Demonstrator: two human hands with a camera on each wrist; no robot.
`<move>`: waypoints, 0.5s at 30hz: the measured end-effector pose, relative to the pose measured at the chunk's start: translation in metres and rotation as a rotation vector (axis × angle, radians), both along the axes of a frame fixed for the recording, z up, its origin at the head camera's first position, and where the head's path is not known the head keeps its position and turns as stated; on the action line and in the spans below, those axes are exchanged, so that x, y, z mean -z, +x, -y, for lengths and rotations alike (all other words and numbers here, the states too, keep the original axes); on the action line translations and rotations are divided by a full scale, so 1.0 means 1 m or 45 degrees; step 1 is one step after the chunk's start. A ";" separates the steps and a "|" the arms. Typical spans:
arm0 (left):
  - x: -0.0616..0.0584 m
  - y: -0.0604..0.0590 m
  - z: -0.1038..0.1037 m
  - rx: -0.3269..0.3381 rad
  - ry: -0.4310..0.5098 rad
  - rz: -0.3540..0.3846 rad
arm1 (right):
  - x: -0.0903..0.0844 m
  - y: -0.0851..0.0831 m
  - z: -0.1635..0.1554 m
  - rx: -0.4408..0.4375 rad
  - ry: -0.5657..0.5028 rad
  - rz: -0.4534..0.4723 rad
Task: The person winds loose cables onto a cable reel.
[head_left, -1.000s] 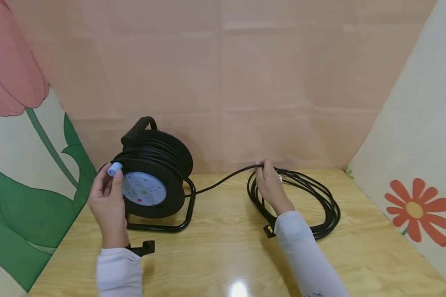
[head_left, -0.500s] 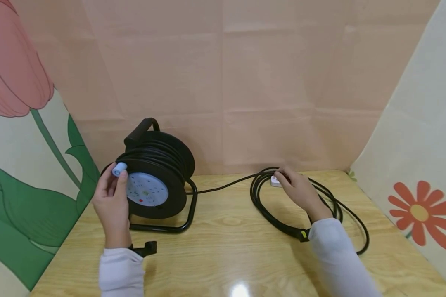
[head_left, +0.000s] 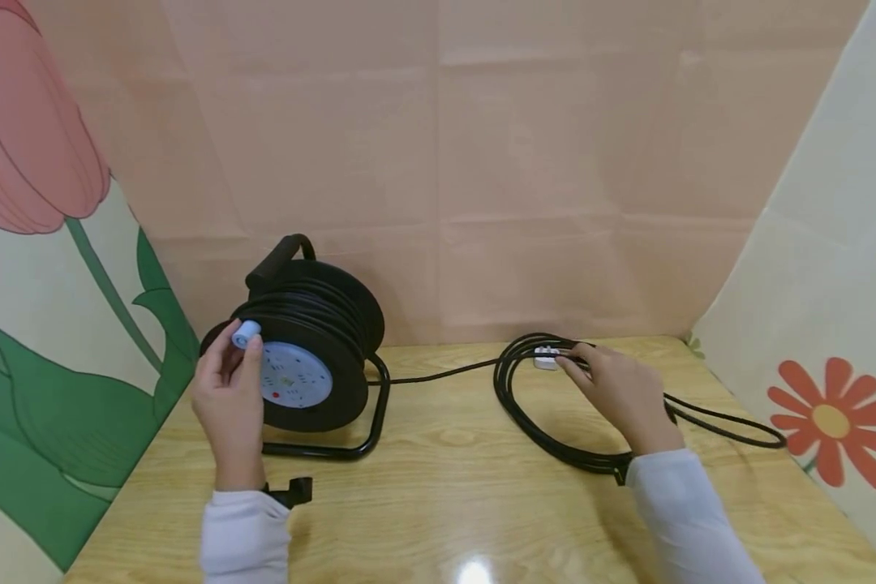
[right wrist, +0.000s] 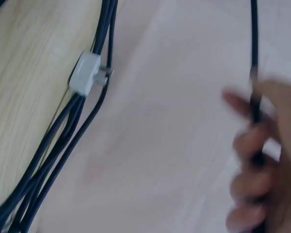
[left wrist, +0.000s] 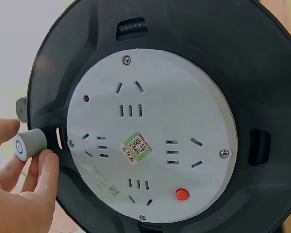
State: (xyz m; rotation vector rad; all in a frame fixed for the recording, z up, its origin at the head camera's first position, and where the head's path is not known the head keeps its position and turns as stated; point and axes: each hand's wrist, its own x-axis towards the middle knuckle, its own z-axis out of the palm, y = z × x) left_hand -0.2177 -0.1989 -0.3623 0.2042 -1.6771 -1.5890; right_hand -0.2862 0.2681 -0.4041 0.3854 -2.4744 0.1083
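Note:
A black cable reel [head_left: 321, 357] stands on its frame at the table's left, its grey socket face [left wrist: 150, 138] toward me. My left hand [head_left: 235, 357] pinches the pale blue crank knob [head_left: 246, 333] at the reel's rim; in the left wrist view the knob [left wrist: 31, 143] sits between thumb and fingers [left wrist: 47, 162]. A black cable [head_left: 438, 371] runs from the reel to a loose coil [head_left: 547, 434] on the right. My right hand [head_left: 591, 369] lies over the coil beside the white plug [head_left: 546, 358], fingers [right wrist: 247, 145] curled round a strand of cable [right wrist: 253, 58].
One loop of cable [head_left: 730, 426] stretches toward the right wall with the orange flower [head_left: 828, 422]. A pink backdrop closes the rear. A small black clip [head_left: 295, 491] lies by my left wrist. The wooden table [head_left: 438, 503] extends toward me.
My right hand moved right from the taut cable stretch to the plug, and the coil spread with a loop sliding toward the right wall. My left hand stayed on the knob.

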 end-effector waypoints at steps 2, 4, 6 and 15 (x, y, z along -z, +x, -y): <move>0.001 -0.001 -0.001 -0.012 -0.041 -0.021 | 0.000 0.002 0.003 0.019 0.003 -0.157; 0.002 -0.002 -0.003 -0.020 -0.077 -0.064 | 0.000 0.003 0.005 0.052 -0.028 -0.292; 0.003 -0.003 -0.005 -0.032 -0.106 -0.100 | -0.001 0.004 0.007 0.089 -0.071 -0.390; -0.016 0.008 -0.028 -0.131 -0.293 -0.178 | 0.001 0.006 -0.004 -0.056 -0.149 -0.276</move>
